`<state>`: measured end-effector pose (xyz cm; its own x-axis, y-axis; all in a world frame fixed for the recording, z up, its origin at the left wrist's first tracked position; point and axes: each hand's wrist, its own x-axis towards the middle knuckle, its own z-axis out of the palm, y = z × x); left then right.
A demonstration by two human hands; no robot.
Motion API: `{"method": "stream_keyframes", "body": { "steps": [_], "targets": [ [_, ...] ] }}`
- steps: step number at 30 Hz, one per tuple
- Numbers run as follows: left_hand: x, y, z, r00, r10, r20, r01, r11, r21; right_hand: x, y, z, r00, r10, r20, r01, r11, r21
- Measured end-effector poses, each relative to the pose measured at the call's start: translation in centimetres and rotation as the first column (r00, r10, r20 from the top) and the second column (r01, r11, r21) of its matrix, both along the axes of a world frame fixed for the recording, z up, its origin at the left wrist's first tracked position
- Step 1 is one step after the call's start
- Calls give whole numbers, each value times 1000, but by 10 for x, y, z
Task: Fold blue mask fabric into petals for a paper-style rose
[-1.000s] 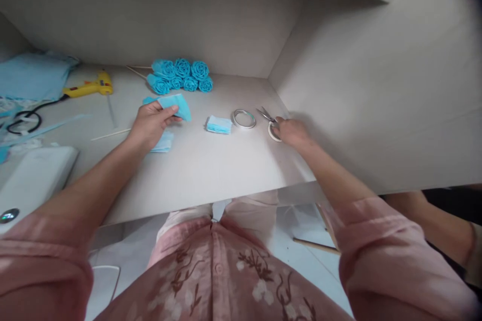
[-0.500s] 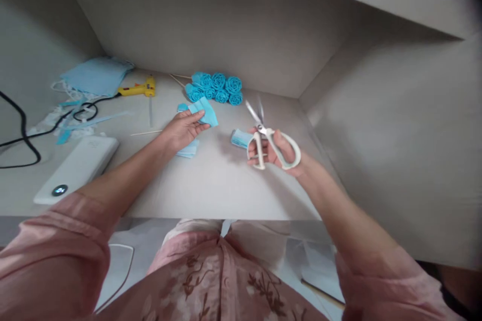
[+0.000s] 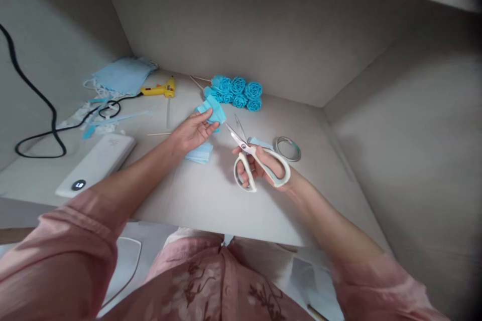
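Observation:
Between the thumb and fingers of my left hand [image 3: 196, 129] is a small piece of light blue mask fabric [image 3: 214, 110]. My right hand [image 3: 259, 166] has its fingers through the white handles of a pair of scissors [image 3: 244, 147]. The blades are spread, and their tips point up and left, close to the fabric's right edge. Below my left hand lies a stack of pale blue fabric pieces [image 3: 200, 153]. Another blue piece [image 3: 260, 143] lies partly hidden behind the scissors. Beyond the held fabric sit several blue fabric roses [image 3: 238, 94] on thin sticks.
A yellow glue gun [image 3: 160, 89] lies at the back left beside a pile of blue face masks [image 3: 122, 76]. Fabric scraps and a black cable [image 3: 56, 130] spread nearby. A white power bank [image 3: 96, 163] is at left. A roll of tape [image 3: 287, 149] lies at right.
The scissors have moved left and nearer to the blue fabric, blades still apart. My view has shifted, and the roll of tape now shows beside my right hand.

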<state>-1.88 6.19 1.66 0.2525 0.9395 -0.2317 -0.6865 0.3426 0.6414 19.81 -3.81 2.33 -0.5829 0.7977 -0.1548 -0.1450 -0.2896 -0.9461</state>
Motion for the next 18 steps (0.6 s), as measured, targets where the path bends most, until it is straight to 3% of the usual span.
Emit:
{"method": "stream_keyframes", "body": {
  "steps": [10,18],
  "targets": [
    [3,-4,-6,997,-70,-26,70,997,28,-4,9,-2,1000,-17,25,17,1000,-2],
    [4,-4,-7,997,-63,-54,65,997,48,-18,11,-4,998,-38,-54,37,999,-13]
  ]
}}
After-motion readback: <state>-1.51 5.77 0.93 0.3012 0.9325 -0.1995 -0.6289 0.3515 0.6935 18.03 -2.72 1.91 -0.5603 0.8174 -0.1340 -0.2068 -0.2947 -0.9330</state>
